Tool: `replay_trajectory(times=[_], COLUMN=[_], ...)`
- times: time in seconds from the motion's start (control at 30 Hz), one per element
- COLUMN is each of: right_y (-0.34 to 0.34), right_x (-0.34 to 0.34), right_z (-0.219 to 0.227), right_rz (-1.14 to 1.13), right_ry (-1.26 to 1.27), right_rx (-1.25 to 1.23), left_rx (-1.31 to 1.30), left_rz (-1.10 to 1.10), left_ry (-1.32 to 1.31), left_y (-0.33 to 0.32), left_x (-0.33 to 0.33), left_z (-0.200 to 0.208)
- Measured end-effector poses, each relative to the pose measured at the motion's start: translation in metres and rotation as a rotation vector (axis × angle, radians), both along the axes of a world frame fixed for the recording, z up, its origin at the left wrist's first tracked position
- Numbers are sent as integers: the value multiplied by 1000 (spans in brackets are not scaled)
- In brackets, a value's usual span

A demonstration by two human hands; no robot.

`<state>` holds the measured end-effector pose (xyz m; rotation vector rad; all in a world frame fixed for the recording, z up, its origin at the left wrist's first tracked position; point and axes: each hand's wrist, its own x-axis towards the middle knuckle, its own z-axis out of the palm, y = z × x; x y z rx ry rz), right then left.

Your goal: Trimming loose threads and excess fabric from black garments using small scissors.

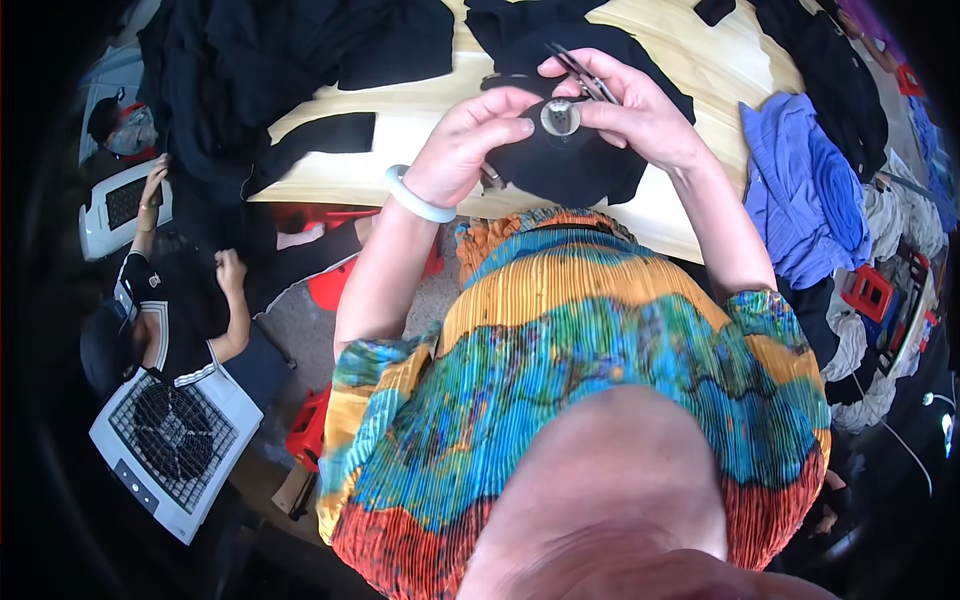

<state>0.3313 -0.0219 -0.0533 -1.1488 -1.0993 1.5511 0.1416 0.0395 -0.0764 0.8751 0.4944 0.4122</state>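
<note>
Above the table's near edge, both my hands meet over black cloth (575, 170). My left hand (465, 140), with a pale bracelet (420, 195) at its wrist, pinches a piece of black cloth between thumb and fingers. Thin metal snips or tweezers (580, 72) are gripped in my right hand (640, 115), their tips pointing up and to the left. My right thumb presses beside a small round clear-and-silver piece (560, 118) with dark specks, which lies against the black cloth between my hands. Exactly what this piece is cannot be made out.
Black garment pieces (395, 50) spread over the wooden table (720, 90). Folded blue-purple cloth (805, 190) lies at its right edge. On the left, a person in dark clothes (170, 300) sits near a white fan unit (175, 440). Red stools (330, 285) stand below the table.
</note>
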Motion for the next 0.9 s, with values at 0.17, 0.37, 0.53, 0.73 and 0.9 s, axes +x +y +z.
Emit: replay_trajectory(times=[0.17, 0.37, 0.53, 0.73, 0.9], right_y=[0, 3, 4, 1, -1], right_x=[1, -5, -1, 3, 6], right_z=[-19, -25, -31, -36, -40], right_rz=[-111, -187, -210, -216, -208], right_ry=[365, 641, 629, 605, 617], right_rx=[-145, -303, -311, -335, -327], left_rx=[333, 638, 317, 112, 149], left_rz=[228, 457, 378, 249, 216], left_ry=[57, 114, 111, 137, 121], left_y=[-9, -24, -25, -19, -15], left_x=[9, 19, 25, 22, 19], left_z=[-9, -32, -27, -25, -22])
